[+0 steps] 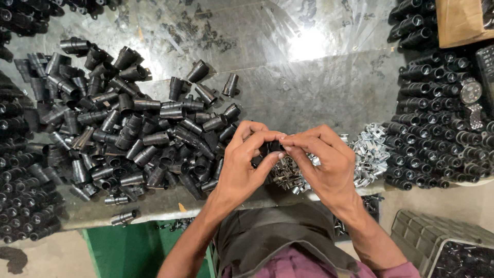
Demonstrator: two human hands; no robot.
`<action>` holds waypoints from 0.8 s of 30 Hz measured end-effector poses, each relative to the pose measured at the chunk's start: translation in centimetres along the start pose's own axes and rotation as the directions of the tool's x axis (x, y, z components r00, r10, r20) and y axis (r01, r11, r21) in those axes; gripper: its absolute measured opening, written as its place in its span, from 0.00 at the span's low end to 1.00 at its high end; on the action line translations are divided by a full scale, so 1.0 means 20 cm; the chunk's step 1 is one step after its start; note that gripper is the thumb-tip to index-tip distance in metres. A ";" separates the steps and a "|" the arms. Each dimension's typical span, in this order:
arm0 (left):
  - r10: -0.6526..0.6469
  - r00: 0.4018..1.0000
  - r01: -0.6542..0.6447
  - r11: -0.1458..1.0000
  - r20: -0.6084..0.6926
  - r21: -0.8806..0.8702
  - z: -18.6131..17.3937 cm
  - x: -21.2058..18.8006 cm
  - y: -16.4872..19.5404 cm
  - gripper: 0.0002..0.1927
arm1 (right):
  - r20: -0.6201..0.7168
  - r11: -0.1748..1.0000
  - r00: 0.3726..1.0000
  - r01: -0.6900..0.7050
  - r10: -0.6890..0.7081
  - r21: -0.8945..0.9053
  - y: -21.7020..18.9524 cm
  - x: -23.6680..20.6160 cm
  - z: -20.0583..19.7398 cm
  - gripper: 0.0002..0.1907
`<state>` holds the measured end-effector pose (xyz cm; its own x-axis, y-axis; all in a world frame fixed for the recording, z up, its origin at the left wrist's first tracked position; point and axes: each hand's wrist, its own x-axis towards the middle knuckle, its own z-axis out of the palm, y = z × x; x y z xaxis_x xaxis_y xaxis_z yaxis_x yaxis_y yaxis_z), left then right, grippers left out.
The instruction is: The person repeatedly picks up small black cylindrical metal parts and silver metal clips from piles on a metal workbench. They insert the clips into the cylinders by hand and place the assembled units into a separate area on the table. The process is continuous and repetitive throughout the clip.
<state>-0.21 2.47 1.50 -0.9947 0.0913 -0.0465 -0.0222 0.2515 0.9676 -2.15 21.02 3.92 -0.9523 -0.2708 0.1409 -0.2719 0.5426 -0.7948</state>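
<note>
Though mostly hidden, small black part [272, 148] pinched btwn left hand [246, 163] & right hand [321, 162]

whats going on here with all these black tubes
A person holds one small black plastic piece between the fingertips of the left hand and right hand, over a metal-topped bench. A loose heap of black tube-shaped parts lies to the left, small shiny metal clips to the right, beside neatly stacked black parts.
</note>
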 end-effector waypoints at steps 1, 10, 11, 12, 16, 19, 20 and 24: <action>0.008 1.000 -0.008 1.000 0.002 0.001 0.00 0.00 0.00 0.18 | -0.011 1.000 1.000 -0.016 0.016 -0.006 0.00 0.00 0.00 0.11; -0.011 1.000 0.010 0.998 -0.018 -0.059 0.00 -0.06 0.04 0.15 | 0.161 0.921 0.983 -0.144 0.091 0.362 0.04 -0.05 -0.02 0.12; -0.030 0.999 0.029 0.998 -0.037 -0.050 -0.01 -0.05 0.05 0.14 | 0.241 0.819 0.958 -0.262 0.157 0.510 0.06 -0.05 -0.03 0.13; 0.080 0.994 -0.075 0.995 -0.069 0.072 -0.02 -0.01 0.05 0.14 | 0.328 0.682 0.922 -0.374 0.203 0.628 0.08 -0.04 -0.03 0.14; 0.332 0.939 -0.237 0.817 -0.091 0.526 -0.15 0.30 0.00 0.13 | 0.140 0.985 0.987 -0.049 0.073 -0.168 0.14 0.02 -0.01 0.17; 0.366 0.930 -0.256 0.725 -0.042 0.640 -0.21 0.60 -0.11 0.16 | 0.223 0.945 0.975 0.090 -0.018 -0.316 0.17 0.09 0.10 0.14; 0.339 0.940 -0.241 0.718 -0.025 0.653 -0.21 0.64 -0.16 0.18 | 0.256 0.953 0.967 0.088 -0.011 -0.291 0.17 0.10 0.12 0.12; 0.293 0.946 -0.052 0.559 -0.138 0.828 -0.22 0.60 -0.31 0.32 | 0.261 0.981 0.964 -0.005 0.057 -0.195 0.21 0.09 0.11 0.12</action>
<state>-12.52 -2.21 -4.00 -0.9615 0.0271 0.2734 0.1224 0.9332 0.3379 -4.80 21.15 -0.46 -0.8967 -0.4380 -0.0638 -0.2890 0.6886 -0.6650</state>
